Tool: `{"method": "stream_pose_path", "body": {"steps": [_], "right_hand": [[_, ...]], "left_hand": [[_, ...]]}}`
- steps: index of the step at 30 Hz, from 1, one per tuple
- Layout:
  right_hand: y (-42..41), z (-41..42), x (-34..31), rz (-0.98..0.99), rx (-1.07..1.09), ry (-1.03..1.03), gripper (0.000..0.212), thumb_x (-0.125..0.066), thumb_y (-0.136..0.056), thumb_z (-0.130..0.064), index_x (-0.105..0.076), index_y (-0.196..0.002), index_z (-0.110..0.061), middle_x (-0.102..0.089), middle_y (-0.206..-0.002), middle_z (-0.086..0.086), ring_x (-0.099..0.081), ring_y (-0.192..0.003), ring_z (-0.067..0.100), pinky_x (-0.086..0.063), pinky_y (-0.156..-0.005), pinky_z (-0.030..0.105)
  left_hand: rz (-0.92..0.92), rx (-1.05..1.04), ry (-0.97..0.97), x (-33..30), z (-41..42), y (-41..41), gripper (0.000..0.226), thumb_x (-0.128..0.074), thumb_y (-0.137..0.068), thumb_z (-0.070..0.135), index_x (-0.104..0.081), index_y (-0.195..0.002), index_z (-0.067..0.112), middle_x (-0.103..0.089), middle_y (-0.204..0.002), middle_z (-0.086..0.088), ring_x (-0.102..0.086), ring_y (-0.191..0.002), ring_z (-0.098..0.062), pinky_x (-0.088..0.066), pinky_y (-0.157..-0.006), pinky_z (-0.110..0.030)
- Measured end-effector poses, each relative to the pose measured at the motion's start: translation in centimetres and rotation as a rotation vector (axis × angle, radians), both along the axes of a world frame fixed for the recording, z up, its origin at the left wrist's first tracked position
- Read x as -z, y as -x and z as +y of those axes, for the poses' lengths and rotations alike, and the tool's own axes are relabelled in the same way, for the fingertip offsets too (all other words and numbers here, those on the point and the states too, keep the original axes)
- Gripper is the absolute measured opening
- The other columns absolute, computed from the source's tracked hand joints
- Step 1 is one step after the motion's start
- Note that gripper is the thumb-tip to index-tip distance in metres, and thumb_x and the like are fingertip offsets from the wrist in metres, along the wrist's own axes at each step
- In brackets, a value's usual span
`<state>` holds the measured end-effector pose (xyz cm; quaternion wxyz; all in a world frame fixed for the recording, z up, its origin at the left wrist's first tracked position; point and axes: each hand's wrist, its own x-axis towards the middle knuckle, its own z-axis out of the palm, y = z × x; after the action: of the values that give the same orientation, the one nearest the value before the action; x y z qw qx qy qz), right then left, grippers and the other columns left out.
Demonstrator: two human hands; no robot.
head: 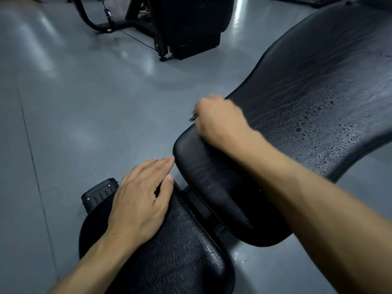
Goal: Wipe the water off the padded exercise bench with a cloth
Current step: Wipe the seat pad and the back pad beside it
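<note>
The wiping looks barely begun: droplets [305,122] bead thickly on the long back pad [318,81], well to the right of the right hand [216,122]. That grip is curled near the pad's narrow end; something small shows at its fingers, possibly the cloth, but I cannot tell. The left hand [140,200] lies flat on the seat pad [180,251]. Next, I'd judge, sweep across the beads.
</note>
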<state>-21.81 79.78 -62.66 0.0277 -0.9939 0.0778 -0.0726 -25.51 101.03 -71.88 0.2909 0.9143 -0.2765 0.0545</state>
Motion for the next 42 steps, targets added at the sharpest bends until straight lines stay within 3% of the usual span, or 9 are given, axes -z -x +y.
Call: {"method": "stream_pose_path", "body": {"steps": [3,7,10,15,22,28,33,39,42], "right_hand": [[-1.1,-2.6,-1.0,-0.052,0.154,-0.040,0.007,-0.051,-0.099,-0.011,-0.056,-0.094,-0.010,-0.063,-0.110,0.018,-0.057,-0.090,0.040,-0.040,-0.071,0.038],[0.8,2.8,0.5,-0.018,-0.018,-0.041,0.023,-0.052,-0.097,-0.010,-0.063,-0.118,-0.011,-0.062,-0.120,0.014,-0.063,-0.109,0.040,-0.050,-0.080,0.040],[2.5,4.7,1.2,0.026,-0.173,-0.027,0.026,-0.051,-0.099,-0.014,-0.060,-0.123,-0.015,-0.057,-0.122,0.012,-0.061,-0.109,0.038,-0.039,-0.074,0.037],[0.5,-2.4,-0.7,-0.075,0.119,-0.047,0.013,-0.052,-0.099,-0.012,-0.063,-0.105,-0.010,-0.054,-0.095,0.014,-0.059,-0.091,0.040,-0.036,-0.068,0.036],[4.0,3.3,1.1,-0.015,-0.162,-0.004,0.023,-0.051,-0.101,-0.016,-0.059,-0.122,-0.015,-0.057,-0.119,0.012,-0.062,-0.104,0.038,-0.035,-0.071,0.037],[2.0,-3.3,-0.8,-0.102,0.160,-0.086,0.016,-0.053,-0.099,-0.015,-0.064,-0.109,-0.008,-0.062,-0.105,0.018,-0.054,-0.083,0.040,-0.037,-0.069,0.036],[4.9,2.4,1.4,-0.029,-0.084,-0.012,0.016,-0.057,-0.097,-0.012,-0.058,-0.112,-0.013,-0.056,-0.115,0.010,-0.063,-0.098,0.037,-0.035,-0.068,0.037],[3.5,-3.6,-0.9,-0.136,0.146,-0.079,0.009,-0.051,-0.099,-0.017,-0.051,-0.091,-0.013,-0.057,-0.102,0.015,-0.048,-0.078,0.038,-0.032,-0.066,0.037],[4.8,-0.6,0.3,-0.104,0.038,-0.044,0.008,-0.052,-0.097,-0.012,-0.057,-0.103,-0.012,-0.058,-0.111,0.013,-0.061,-0.092,0.041,-0.035,-0.068,0.038]], "left_hand": [[0.000,0.001,0.008,0.0,0.1,0.0,0.052,-0.031,-0.101,0.050,-0.057,-0.144,0.035,-0.054,-0.144,0.024,-0.045,-0.139,-0.004,-0.037,-0.117,-0.038],[-0.009,0.004,0.011,0.0,0.1,0.0,0.052,-0.031,-0.101,0.050,-0.058,-0.143,0.034,-0.053,-0.141,0.027,-0.047,-0.138,-0.005,-0.036,-0.116,-0.035],[-0.017,0.004,0.001,0.0,0.0,0.0,0.053,-0.030,-0.101,0.051,-0.058,-0.143,0.034,-0.048,-0.136,0.032,-0.045,-0.137,-0.005,-0.034,-0.113,-0.030],[0.007,0.011,0.014,0.0,0.2,-0.1,0.052,-0.032,-0.101,0.050,-0.059,-0.142,0.033,-0.056,-0.142,0.022,-0.048,-0.137,-0.006,-0.041,-0.114,-0.044],[-0.007,0.005,0.004,-0.1,0.1,0.0,0.053,-0.032,-0.101,0.051,-0.059,-0.142,0.033,-0.057,-0.141,0.022,-0.047,-0.137,-0.004,-0.039,-0.115,-0.038],[-0.005,0.011,0.008,0.0,0.1,0.0,0.054,-0.030,-0.101,0.051,-0.058,-0.143,0.034,-0.056,-0.143,0.022,-0.046,-0.138,-0.005,-0.038,-0.115,-0.039],[-0.008,0.006,0.003,0.0,0.1,0.0,0.054,-0.030,-0.100,0.052,-0.058,-0.143,0.034,-0.055,-0.141,0.025,-0.046,-0.138,-0.004,-0.037,-0.115,-0.035],[0.002,0.003,-0.002,0.0,0.1,0.1,0.056,-0.028,-0.100,0.054,-0.057,-0.144,0.035,-0.055,-0.142,0.023,-0.045,-0.139,-0.004,-0.036,-0.115,-0.035],[0.002,0.002,0.003,0.0,0.2,0.1,0.054,-0.029,-0.100,0.054,-0.057,-0.143,0.037,-0.053,-0.141,0.027,-0.045,-0.139,-0.004,-0.037,-0.116,-0.038]]}}
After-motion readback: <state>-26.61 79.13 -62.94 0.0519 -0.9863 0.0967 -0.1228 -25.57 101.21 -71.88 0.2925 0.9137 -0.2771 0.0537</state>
